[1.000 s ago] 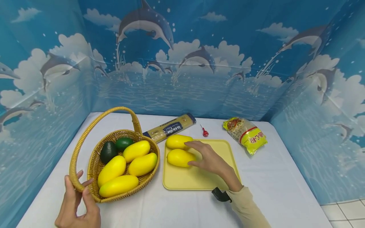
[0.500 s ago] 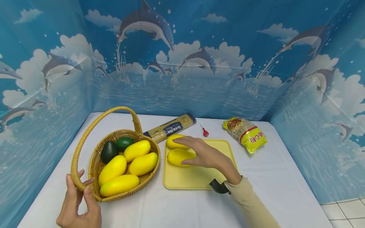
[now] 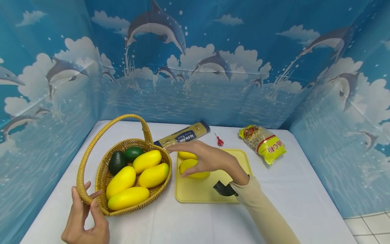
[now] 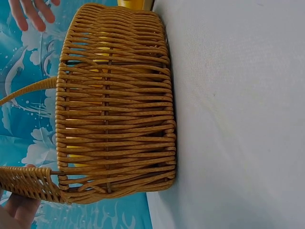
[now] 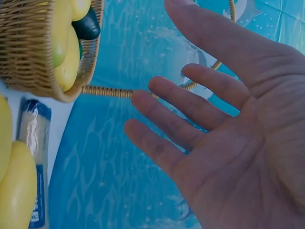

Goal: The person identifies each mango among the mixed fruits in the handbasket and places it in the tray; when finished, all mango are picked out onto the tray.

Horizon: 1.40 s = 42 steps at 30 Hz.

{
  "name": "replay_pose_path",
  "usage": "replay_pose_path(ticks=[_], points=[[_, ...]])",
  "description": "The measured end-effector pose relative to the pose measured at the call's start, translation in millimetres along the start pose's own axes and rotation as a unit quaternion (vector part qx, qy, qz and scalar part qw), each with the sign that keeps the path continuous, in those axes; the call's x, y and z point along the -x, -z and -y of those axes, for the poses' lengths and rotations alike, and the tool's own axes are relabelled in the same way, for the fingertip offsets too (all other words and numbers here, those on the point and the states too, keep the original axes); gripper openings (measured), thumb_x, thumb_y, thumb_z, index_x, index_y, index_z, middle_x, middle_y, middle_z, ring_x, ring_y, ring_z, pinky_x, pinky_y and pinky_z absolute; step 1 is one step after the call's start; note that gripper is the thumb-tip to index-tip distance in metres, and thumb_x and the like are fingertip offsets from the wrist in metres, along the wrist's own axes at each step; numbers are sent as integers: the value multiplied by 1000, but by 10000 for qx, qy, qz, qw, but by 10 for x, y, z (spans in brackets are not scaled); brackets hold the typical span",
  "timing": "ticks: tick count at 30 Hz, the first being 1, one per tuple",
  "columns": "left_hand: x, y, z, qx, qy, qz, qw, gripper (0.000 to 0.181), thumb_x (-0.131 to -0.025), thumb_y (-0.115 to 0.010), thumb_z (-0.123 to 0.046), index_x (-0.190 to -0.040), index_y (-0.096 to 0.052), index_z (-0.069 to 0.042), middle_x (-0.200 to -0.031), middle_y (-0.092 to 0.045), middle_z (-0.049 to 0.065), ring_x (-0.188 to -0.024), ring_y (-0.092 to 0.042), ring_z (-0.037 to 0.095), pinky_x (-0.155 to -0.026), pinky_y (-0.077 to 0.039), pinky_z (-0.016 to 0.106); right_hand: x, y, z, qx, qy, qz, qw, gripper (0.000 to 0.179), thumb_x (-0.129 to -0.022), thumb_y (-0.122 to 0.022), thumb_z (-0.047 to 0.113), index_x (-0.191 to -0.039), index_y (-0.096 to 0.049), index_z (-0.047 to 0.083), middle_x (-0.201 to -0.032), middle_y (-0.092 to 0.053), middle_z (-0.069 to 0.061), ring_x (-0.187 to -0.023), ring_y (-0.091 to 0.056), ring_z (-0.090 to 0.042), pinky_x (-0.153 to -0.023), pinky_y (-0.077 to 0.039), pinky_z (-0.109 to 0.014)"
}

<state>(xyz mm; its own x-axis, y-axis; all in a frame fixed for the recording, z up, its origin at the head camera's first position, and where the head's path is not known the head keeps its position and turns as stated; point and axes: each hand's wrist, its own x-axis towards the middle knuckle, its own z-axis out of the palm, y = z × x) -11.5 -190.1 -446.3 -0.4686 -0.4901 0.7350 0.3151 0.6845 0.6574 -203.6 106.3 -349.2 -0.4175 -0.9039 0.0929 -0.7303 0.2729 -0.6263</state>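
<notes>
My left hand (image 3: 86,220) grips the woven handle (image 3: 81,173) of a wicker basket (image 4: 114,109) low on its near left side, thumb and fingers on either side of it. Inside the basket lie several yellow mangoes (image 3: 121,183) and two dark green avocados (image 3: 117,162). My right hand (image 3: 207,157), fingers spread and nothing in its grasp, hovers above the left part of a yellow tray (image 3: 207,195). Under it on the tray, two mangoes (image 3: 189,164) lie side by side, partly hidden by the hand. The right wrist view shows the bare palm.
Behind the tray lies a long pack of spaghetti (image 3: 182,135), with a red lollipop (image 3: 220,142) to its right. A yellow-and-clear bag of pasta (image 3: 263,144) rests at the right on the white tablecloth (image 3: 292,196). A dolphin-print curtain (image 3: 195,91) encloses the table's back and sides.
My right hand has moved left over the tray, from the mangoes' right ends toward the basket, its fingers still spread. The mangoes stay on the tray. My left hand keeps its hold on the handle.
</notes>
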Motion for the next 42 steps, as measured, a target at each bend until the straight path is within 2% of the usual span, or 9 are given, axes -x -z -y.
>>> replay_pose_path(ticks=[9,14,17,22,26,30,33,39,42], points=[[1,-14,15,-57,45,-26,10000,59,-102,-62,12,-158,-45,7,-139,-68,28,-114,-65,-11,-103,-48,9,-358,9,33,-317,739,63,9967,83,-92,-89,19,-162,-47,2,-164,-51,-13,-147,-53,-24,-120,-47,-33],[11,-25,26,-86,79,3,9999,61,-101,-63,13,-159,-45,6,-139,-68,27,-113,-65,-12,-103,-48,10,-590,-26,50,-739,1067,261,9912,82,-92,-87,14,-161,-46,-2,-165,-49,-16,-150,-50,-25,-122,-44,-32],[11,-28,21,-63,58,-12,10000,59,-102,-63,11,-159,-45,6,-139,-68,28,-113,-65,-12,-103,-48,10,-726,-76,48,-1013,1123,409,9876,81,-92,-87,11,-160,-46,-3,-166,-48,-16,-152,-48,-18,-122,-43,-30],[-3,-58,29,257,-66,-150,9995,55,-103,-62,10,-156,-46,10,-136,-68,32,-112,-67,-9,-101,-50,10,-940,-203,-11,-1638,1331,577,9758,78,-90,-86,3,-157,-47,-7,-163,-50,-21,-151,-48,-15,-123,-43,-32],[-7,-88,51,505,-121,-241,9984,54,-102,-63,10,-153,-48,12,-134,-68,35,-111,-69,-7,-100,-51,10,-1090,-315,-82,-2190,1359,804,9629,75,-91,-82,-5,-156,-45,-11,-163,-47,-27,-153,-47,-20,-125,-41,-35],[-10,-93,54,509,-142,-260,9983,53,-103,-63,8,-153,-48,12,-133,-68,35,-111,-69,-7,-100,-51,10,-1243,-440,-130,-2505,1348,1010,9534,75,-90,-80,-11,-156,-43,-15,-162,-46,-31,-153,-47,-26,-125,-41,-33],[-15,-91,48,527,-166,-282,9981,53,-102,-63,9,-153,-48,13,-133,-68,35,-110,-69,-7,-99,-51,10,-1340,-532,-164,-2629,1289,1111,9497,74,-90,-79,-13,-155,-43,-17,-160,-47,-32,-152,-48,-26,-125,-41,-34],[-4,-47,24,238,-37,-161,9996,56,-103,-62,9,-156,-46,9,-135,-68,32,-112,-67,-10,-101,-50,9,-1467,-666,-232,-2893,958,1266,9440,72,-89,-80,-13,-154,-47,-14,-160,-49,-30,-148,-52,-18,-127,-39,-41],[-1,-39,22,190,-20,-148,9997,56,-102,-62,10,-156,-46,9,-136,-68,32,-112,-67,-10,-101,-49,10,-1518,-726,-276,-2884,857,1325,9444,70,-90,-80,-12,-153,-50,-12,-158,-52,-29,-146,-54,-15,-126,-40,-38]])
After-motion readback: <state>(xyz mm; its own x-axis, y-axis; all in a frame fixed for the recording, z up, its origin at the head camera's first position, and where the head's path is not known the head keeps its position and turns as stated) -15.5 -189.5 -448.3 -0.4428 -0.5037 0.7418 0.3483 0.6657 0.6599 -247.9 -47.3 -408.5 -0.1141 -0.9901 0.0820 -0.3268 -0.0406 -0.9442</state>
